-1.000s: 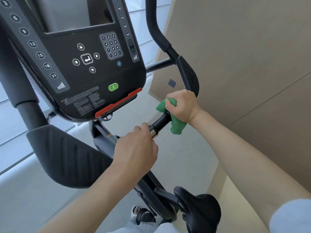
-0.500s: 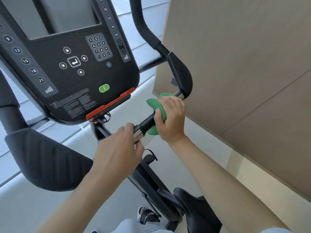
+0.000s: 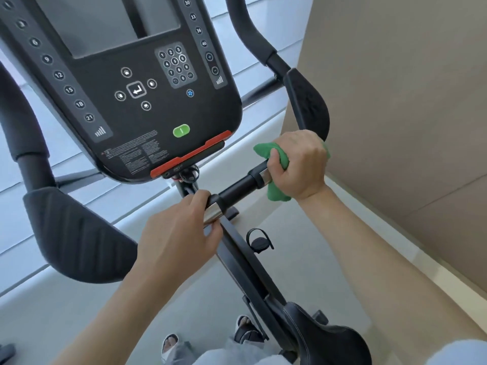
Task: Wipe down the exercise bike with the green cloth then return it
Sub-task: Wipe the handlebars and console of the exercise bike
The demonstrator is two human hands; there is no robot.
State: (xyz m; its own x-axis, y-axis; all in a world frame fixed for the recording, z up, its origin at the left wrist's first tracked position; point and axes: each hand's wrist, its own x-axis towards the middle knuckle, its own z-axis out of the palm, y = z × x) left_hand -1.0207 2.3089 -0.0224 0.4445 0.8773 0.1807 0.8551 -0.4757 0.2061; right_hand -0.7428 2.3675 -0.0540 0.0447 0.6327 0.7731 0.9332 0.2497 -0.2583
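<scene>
The exercise bike's black console [image 3: 137, 96] fills the upper left, with a black handlebar grip [image 3: 238, 187] running from centre up to the right. My right hand [image 3: 299, 164] is wrapped around the far end of that grip with the green cloth [image 3: 276, 175] bunched between palm and bar; cloth sticks out above and below my fist. My left hand [image 3: 176, 235] holds the near end of the grip at its silver sensor band [image 3: 212, 213]. The black saddle [image 3: 324, 335] is at the bottom right.
A beige wall [image 3: 400, 101] stands close on the right. Padded black armrests sit at left [image 3: 76, 233] and upper right [image 3: 308, 101]. A pedal with strap [image 3: 259, 242] hangs below the bar. My sandalled feet [image 3: 171, 343] are on the pale floor.
My right hand with the cloth slid down the grip toward my left hand, then back up to the far end. My left hand kept its hold on the near end.
</scene>
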